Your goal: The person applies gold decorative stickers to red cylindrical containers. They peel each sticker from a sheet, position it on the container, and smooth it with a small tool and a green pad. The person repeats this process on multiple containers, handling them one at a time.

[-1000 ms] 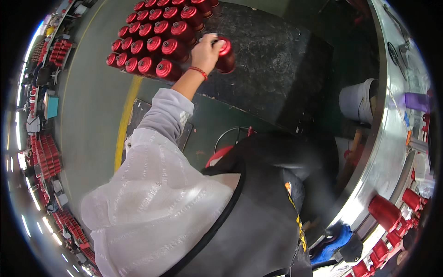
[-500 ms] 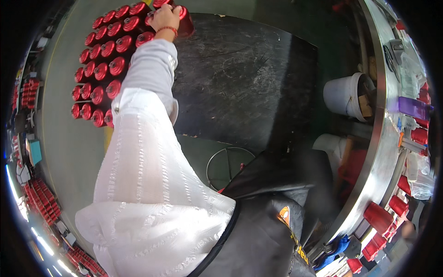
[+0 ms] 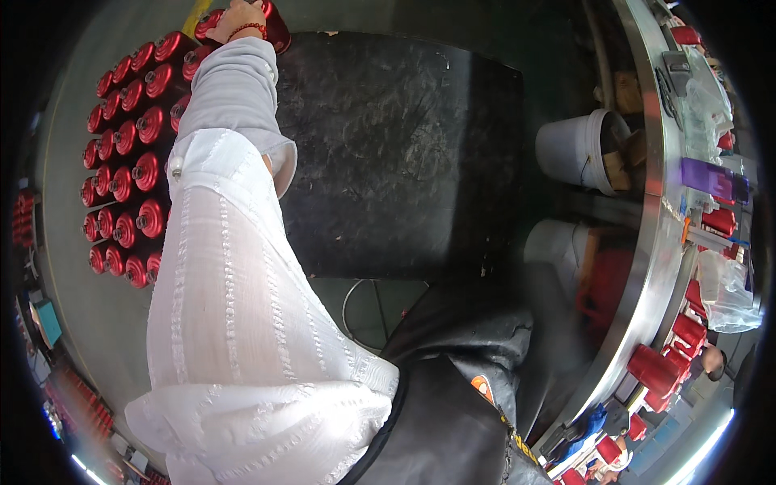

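My left hand (image 3: pixel 236 19), a red beaded bracelet at its wrist, is stretched out to the top edge of the view. Its fingers are curled at the top of a shiny red canister (image 3: pixel 277 31) standing at the far left corner of the black tabletop; the hand covers most of the canister's top. Below and left of the hand stand rows of similar red canisters (image 3: pixel 151 125), upright with small metal fittings on their tops. My white-sleeved left arm hides part of these rows. My right hand is out of view.
The black, scuffed tabletop (image 3: pixel 372 153) lies right of my arm. Beyond it are a white bucket (image 3: pixel 566 149) with pieces inside and a long metal-edged bench (image 3: pixel 656 218) bearing a purple box (image 3: pixel 711 179), plastic bags and red parts. A round metal ring frame (image 3: pixel 347 311) sits below the tabletop.
The view has shifted, so the canisters and tabletop appear farther left and lower. My left hand stays at the same corner canister, now closer to the top edge.
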`<state>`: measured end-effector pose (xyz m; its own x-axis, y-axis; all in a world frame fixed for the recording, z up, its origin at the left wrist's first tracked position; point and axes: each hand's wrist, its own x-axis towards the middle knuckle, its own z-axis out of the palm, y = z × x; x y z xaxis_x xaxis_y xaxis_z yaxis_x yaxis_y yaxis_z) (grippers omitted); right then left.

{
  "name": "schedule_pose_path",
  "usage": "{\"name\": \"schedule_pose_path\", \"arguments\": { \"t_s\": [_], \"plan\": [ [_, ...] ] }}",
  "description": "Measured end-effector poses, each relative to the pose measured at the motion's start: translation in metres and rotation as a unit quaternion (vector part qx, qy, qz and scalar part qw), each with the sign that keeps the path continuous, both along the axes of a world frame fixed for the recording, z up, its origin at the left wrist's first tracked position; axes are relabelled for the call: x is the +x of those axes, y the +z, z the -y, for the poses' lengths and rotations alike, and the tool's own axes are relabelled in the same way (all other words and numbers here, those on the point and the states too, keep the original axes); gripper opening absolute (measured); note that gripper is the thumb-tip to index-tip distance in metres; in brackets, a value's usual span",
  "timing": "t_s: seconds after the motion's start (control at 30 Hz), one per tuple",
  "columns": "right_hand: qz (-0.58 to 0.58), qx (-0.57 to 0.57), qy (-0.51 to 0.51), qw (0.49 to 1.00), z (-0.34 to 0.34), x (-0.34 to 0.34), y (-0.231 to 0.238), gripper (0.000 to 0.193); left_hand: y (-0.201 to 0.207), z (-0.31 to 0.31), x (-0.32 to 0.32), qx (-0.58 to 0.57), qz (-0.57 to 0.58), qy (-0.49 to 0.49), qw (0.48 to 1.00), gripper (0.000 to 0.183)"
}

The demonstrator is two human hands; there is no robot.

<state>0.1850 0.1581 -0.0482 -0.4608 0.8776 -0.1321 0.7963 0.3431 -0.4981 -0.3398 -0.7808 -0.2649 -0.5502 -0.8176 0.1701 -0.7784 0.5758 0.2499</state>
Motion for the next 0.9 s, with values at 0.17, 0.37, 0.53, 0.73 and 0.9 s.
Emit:
{"name": "schedule_pose_path", "arguments": {
  "t_s": [0.17,0.37,0.53,0.73,0.9],
  "plan": [
    [-0.027,-0.013,0.008,1.0,-0.006,-0.008,0.007,0.046,-0.001,-0.035,0.015,-0.033,-0.06,0.001,0.998,0.055],
    [-0.135,-0.022,0.011,0.991,-0.044,0.018,0.065,0.045,-0.016,-0.251,0.043,-0.009,-0.329,-0.341,0.88,0.047],
    [-0.293,-0.042,0.057,0.953,-0.108,0.094,0.204,0.044,0.105,-0.527,0.146,0.411,-0.395,-0.6,0.562,0.026],
    [-0.381,-0.038,0.165,0.909,-0.069,0.042,0.185,0.042,0.258,-0.787,0.268,0.651,0.028,-0.757,0.055,0.053],
    [-0.345,-0.227,-0.229,0.881,-0.04,-0.039,0.131,0.046,0.273,-0.912,0.319,0.672,0.242,-0.7,0.001,0.099]
  ]
}}
